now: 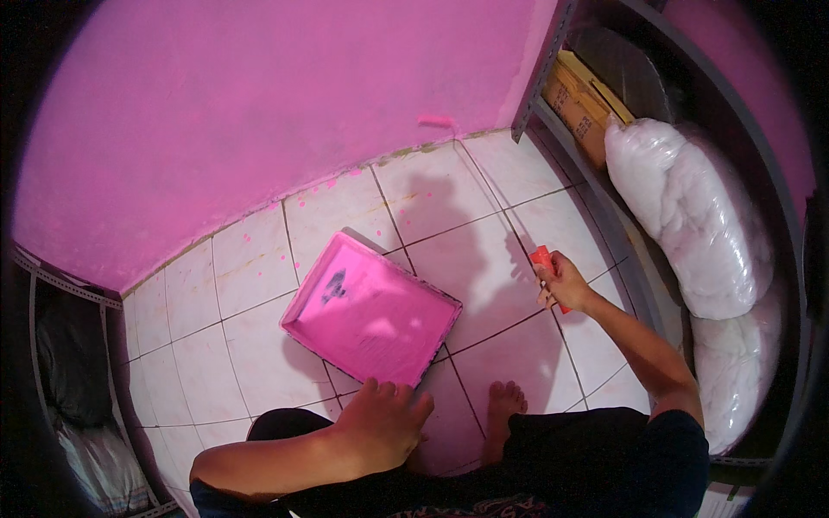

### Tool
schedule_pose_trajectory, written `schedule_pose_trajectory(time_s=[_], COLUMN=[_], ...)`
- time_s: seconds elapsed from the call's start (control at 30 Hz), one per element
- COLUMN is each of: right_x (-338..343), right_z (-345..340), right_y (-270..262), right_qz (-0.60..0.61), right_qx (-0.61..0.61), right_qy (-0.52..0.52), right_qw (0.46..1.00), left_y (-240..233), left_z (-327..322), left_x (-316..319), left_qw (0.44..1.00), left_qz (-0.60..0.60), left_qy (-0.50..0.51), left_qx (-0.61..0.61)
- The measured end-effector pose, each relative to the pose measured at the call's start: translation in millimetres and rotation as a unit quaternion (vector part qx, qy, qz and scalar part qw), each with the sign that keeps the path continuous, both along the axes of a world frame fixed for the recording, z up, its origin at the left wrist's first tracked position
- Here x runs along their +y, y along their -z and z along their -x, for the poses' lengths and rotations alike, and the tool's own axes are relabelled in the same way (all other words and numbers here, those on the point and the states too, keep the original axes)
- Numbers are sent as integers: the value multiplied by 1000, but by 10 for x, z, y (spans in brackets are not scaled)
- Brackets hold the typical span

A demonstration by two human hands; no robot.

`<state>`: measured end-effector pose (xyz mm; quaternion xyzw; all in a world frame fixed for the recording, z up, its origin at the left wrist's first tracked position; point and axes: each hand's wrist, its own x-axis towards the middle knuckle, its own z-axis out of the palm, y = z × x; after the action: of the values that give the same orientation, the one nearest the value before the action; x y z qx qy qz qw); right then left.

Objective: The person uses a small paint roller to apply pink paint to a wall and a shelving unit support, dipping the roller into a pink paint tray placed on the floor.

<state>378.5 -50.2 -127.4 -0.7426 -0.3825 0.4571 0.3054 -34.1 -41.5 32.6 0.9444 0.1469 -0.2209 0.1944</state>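
Note:
My right hand (565,285) is closed around the red handle (543,258) of a long paint roller. Its thin metal rod runs up and left to a pink roller head (435,121) at the foot of the pink wall (291,97). A paint tray (382,311) coated in pink paint sits askew in front of me, with a dark patch showing near its far left side. My left hand (382,424) is at the tray's near edge, fingers curled. Its grip on the rim is hidden, so I cannot tell whether it holds the tray.
Pink drips spot the white tiled floor (252,317) near the wall. On the right, a metal shelf (544,71) holds a cardboard box (579,103) and plastic-wrapped white bundles (686,213). Another rack (71,278) with bags stands left. My bare foot (505,401) is below the roller handle.

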Motion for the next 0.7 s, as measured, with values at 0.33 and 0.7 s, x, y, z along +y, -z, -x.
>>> schedule_pose_trajectory(time_s=[0.33,0.7], right_x=[316,358], right_z=[329,375], right_y=[144,-674], right_qz=[-45,-75], right_qx=[-158,-141], right_qy=[13,17], right_qw=[986,987], left_y=[54,52], left_z=[102,196], left_x=[-6,-22], left_qw=[999,998], left_qz=[-3,-10], left_qy=[-15,-1], left_qx=[-46,-59])
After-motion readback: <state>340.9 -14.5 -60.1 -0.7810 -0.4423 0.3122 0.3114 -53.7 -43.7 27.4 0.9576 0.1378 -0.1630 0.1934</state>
